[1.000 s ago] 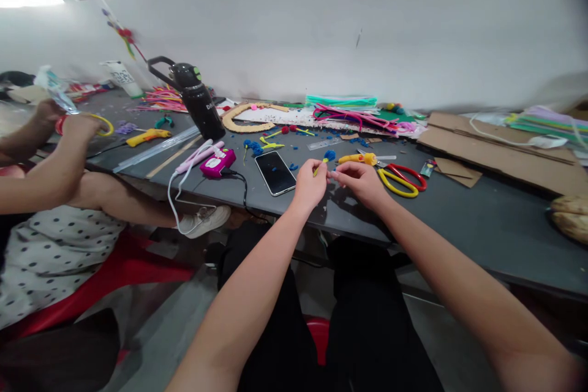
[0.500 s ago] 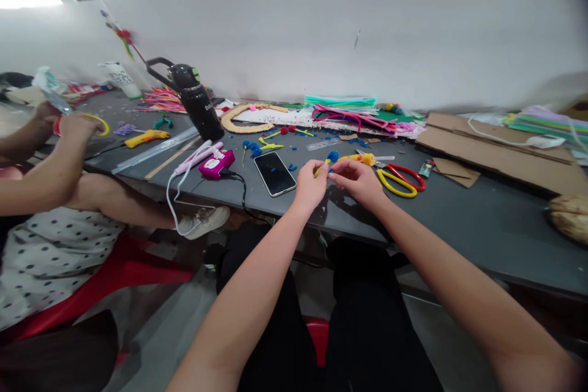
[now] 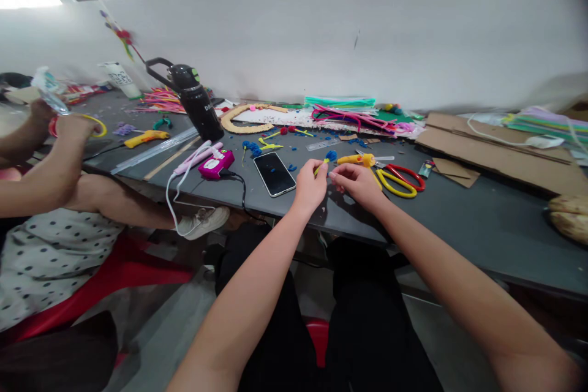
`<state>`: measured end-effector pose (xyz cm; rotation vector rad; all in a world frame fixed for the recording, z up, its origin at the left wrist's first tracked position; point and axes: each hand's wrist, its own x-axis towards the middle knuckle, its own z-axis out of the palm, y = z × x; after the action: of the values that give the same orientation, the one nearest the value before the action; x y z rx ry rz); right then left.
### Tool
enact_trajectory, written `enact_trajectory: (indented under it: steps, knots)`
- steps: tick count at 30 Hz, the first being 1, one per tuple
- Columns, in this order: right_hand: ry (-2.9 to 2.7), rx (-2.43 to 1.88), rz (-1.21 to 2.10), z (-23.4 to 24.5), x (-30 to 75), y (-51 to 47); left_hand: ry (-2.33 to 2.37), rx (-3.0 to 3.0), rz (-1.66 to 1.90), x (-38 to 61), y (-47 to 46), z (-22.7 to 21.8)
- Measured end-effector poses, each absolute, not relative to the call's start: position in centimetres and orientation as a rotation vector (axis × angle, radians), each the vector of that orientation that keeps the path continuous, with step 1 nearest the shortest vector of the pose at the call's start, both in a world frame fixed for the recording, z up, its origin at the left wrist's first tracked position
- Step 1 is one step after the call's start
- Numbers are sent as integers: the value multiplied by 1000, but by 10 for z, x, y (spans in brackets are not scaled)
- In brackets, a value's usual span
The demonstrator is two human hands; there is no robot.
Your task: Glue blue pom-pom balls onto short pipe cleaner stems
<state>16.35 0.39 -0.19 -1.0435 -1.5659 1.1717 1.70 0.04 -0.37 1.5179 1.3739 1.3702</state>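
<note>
We are partway through the piece in hand, as far as we can judge. Our left hand [image 3: 311, 182] pinches a yellow stem [image 3: 326, 160] between thumb and fingers, just above the table [image 3: 459, 220], to the right of the phone [image 3: 274, 174]. A blue tuft [image 3: 331, 155] sits at the stem's upper end, so those two parts look already together, though we cannot see how they join. Our right hand [image 3: 357, 184] is just beside it, fingers bent in toward the thumb and tips close; we cannot tell whether they pinch a small bit.

The stem's lower part is hidden in our grip, so what remains to be done there we cannot say. Beyond the phone lie other blue tufts [image 3: 252, 147] and a yellow piece [image 3: 271, 146], which seem to be work already shaped. Loose blue scraps [image 3: 293, 167] near the phone suggest trimming done. The glue gun [image 3: 356, 160] lies just beyond our right hand, and the scissors [image 3: 407, 170] rest to its right, both unheld.
</note>
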Motion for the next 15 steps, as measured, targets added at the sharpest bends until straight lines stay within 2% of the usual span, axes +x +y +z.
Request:
enact_trajectory:
  steps: [6,15]
  knots:
    - [-1575,-1000,1203,-2,164,1,1388,1572,1374,16,-1,-4]
    - [-1486,-818,1430,-7,163,3,1227,1426,1423,16,-1,-3]
